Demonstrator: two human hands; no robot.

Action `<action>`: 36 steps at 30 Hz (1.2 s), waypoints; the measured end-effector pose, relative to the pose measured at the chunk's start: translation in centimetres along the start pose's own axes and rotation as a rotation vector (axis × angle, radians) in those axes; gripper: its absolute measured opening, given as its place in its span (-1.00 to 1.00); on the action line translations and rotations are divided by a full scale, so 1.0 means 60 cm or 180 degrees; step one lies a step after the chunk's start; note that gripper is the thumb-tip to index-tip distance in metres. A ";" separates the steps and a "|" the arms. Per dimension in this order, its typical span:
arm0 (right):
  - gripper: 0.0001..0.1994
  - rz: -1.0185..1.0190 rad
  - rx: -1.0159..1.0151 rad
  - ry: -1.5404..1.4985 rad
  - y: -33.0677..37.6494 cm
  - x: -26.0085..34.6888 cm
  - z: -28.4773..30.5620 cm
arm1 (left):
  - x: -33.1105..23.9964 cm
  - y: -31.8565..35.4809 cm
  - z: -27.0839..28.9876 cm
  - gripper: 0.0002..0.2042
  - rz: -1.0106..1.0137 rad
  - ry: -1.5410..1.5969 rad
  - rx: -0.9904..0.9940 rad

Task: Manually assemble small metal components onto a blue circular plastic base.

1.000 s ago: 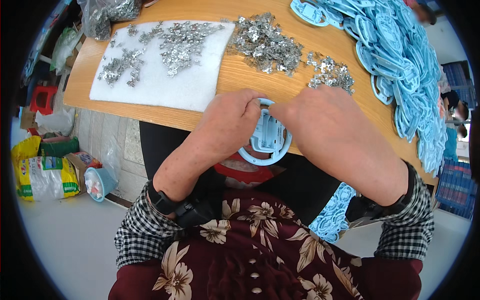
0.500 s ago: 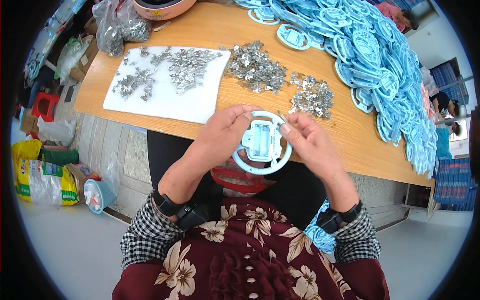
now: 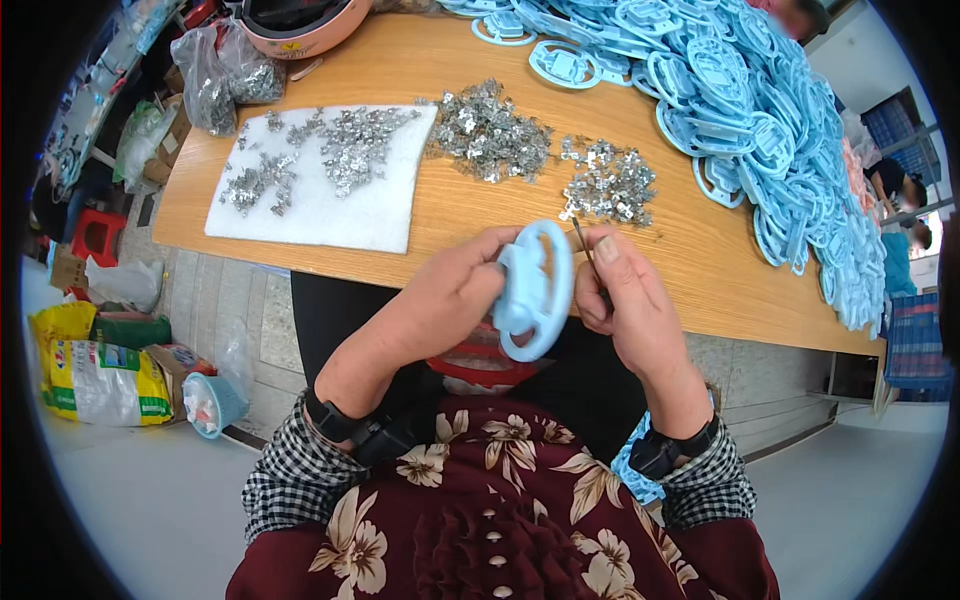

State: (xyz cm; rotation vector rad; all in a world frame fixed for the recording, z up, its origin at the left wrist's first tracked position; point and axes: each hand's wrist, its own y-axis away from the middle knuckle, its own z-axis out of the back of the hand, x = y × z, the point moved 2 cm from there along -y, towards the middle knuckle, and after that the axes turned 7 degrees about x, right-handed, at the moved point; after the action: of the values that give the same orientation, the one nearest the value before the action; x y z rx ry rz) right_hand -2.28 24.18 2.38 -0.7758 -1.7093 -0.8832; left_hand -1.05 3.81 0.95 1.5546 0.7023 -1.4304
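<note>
from my remote post, i see the light-blue plastic wheel (image 3: 517,290) held up at the near edge of the wooden tabletop (image 3: 700,275), tilted so its ring turns partly side-on to me. at its nine o'clock the left hand (image 3: 452,292) is closed on it, fingers bent around the side. at three o'clock the right hand (image 3: 632,300) has thumb and fingers pinched around a thin dark tool (image 3: 589,254), its tip pointing up just beside the rim; i can't tell whether they touch.

reading outward from the wheel, a small heap of metal clips (image 3: 608,183) lies at one o'clock and a larger clip pile (image 3: 492,130) just before twelve. at ten o'clock is a white mat (image 3: 380,215) scattered with more clips, with clear bags of metal pieces (image 3: 207,95) beyond it. a big mound of light-blue parts (image 3: 745,125) spreads at two o'clock.
</note>
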 end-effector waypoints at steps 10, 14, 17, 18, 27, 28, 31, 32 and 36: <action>-0.65 0.0662 -0.0325 0.0723 -0.017 -0.027 -0.025 | 0.044 -0.012 -0.013 -0.48 -0.0437 0.2477 0.1009; -0.70 0.0101 0.0084 0.0632 -0.028 -0.020 -0.010 | 0.032 -0.006 -0.019 -0.54 -0.0207 0.2071 0.0731; -0.78 -0.0371 0.0457 0.0556 -0.038 -0.028 0.020 | 0.031 0.002 -0.017 -0.58 0.0046 0.1725 0.0843; -0.79 -0.0450 0.0408 0.0535 -0.036 -0.026 0.018 | 0.031 0.004 -0.016 -0.61 0.0045 0.1627 0.0894; -0.74 0.0008 0.0566 -0.0677 -0.003 -0.008 0.010 | 0.077 -0.023 -0.034 -0.34 -0.0186 0.3422 0.1296; -0.74 0.0022 0.0551 -0.0675 0.003 -0.011 0.019 | 0.067 -0.023 -0.037 -0.34 -0.0296 0.3416 0.1383; -0.72 0.0023 0.0622 0.0051 0.025 -0.015 0.034 | 0.062 -0.031 -0.049 -0.47 -0.0405 0.3784 0.2075; -0.73 0.0123 0.0558 0.0169 0.036 -0.014 0.030 | 0.067 -0.032 -0.057 -0.47 -0.0392 0.3780 0.2107; -0.74 -0.0089 0.0231 0.0192 0.077 -0.025 0.041 | 0.084 -0.053 -0.107 -0.47 -0.0127 0.3880 0.2614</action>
State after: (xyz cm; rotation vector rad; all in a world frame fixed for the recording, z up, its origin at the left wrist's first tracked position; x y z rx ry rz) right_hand 0.77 28.56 1.30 -0.6722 -1.6932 -0.8506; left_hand 0.14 10.10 -5.01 3.1207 0.8287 -0.6376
